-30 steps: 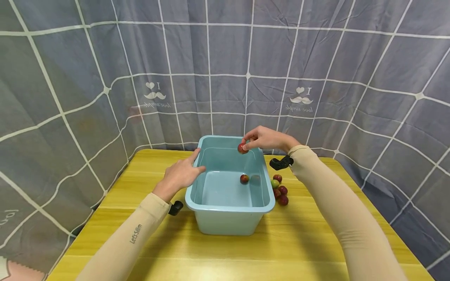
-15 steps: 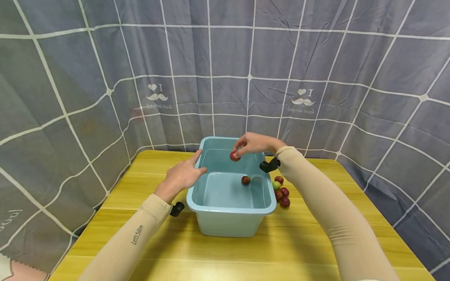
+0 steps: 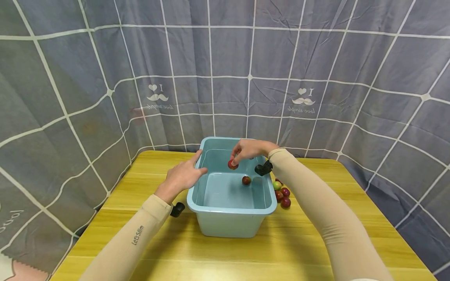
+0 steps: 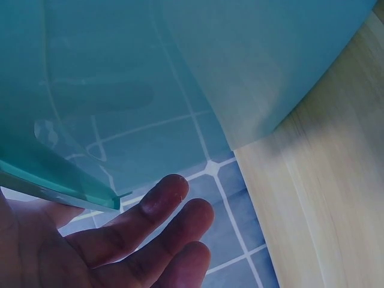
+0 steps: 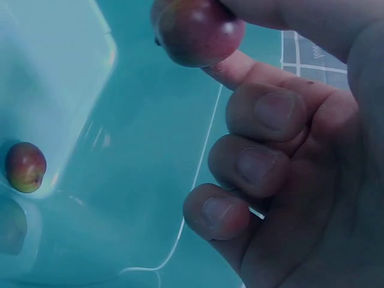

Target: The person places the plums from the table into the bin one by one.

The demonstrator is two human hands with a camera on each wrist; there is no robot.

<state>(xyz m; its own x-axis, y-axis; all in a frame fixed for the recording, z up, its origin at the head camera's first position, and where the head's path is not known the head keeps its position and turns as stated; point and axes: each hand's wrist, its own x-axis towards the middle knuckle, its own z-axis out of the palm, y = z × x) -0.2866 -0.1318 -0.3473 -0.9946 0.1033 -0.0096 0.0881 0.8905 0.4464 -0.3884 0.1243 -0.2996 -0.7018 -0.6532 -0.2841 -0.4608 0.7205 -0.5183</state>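
A light blue plastic tub stands on the yellow wooden table. My right hand reaches over the tub and pinches a small red fruit between thumb and fingertips, inside the tub's upper part. Another red fruit lies on the tub's floor near the right wall. My left hand rests on the tub's left rim with fingers straight, holding nothing.
Several small fruits, red and one green, lie on the table right of the tub. A grey checked cloth hangs behind and around the table. Bare tabletop lies in front of the tub.
My right hand has moved left and down into the tub with the red fruit still pinched. My left hand has stayed on the rim.
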